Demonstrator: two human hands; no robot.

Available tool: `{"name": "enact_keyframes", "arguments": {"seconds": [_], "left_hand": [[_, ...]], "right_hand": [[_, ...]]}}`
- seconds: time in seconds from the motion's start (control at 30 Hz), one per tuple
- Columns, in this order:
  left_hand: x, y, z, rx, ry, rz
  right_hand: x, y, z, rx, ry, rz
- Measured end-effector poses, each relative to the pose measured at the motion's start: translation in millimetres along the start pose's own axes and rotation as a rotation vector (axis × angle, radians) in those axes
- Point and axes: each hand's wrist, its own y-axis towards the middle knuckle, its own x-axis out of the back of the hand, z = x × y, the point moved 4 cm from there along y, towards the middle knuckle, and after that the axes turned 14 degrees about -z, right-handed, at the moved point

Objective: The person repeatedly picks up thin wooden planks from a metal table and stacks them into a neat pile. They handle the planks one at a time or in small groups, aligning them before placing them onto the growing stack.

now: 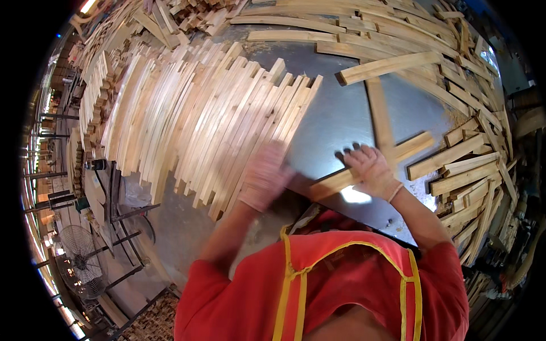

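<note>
My right hand (373,172), in a pale glove, is over a short wooden board (335,183) that lies slantwise across the shiny metal tabletop (327,133). Its fingers bend over the board's far edge. Motion smears my left hand (264,177), so its fingers do not show clearly. That hand is at the near right end of a wide row of pale wooden strips (210,113) set side by side; whether it touches them I cannot tell. Beyond my right hand, a longer board (379,113) runs away from me, its far end under another board (389,67).
A loose heap of boards (455,165) lies to the right, and more long boards (364,25) cover the far side. More wood pieces (199,14) are piled at the far left. A metal frame (122,227) and a round fan (79,253) stand at the lower left.
</note>
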Motion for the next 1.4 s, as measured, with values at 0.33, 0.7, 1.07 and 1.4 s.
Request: {"name": "enact_keyframes", "arguments": {"seconds": [0.33, 0.7, 1.07, 1.4], "left_hand": [[-81, -19, -108, -0.055, 0.052, 0.233], [-13, -75, -29, 0.75, -0.438, 0.359], [-3, -39, 22, 0.228, 0.122, -0.034], [-1, -8, 32, 0.283, 0.175, 0.171]], "right_hand": [[-7, 44, -44, -0.791, 0.239, -0.197], [-63, -3, 19, -1.077, 1.67, -0.511], [-77, 129, 36, -0.352, 0.954, 0.414], [-15, 292, -74, -0.455, 0.445, -0.232]]}}
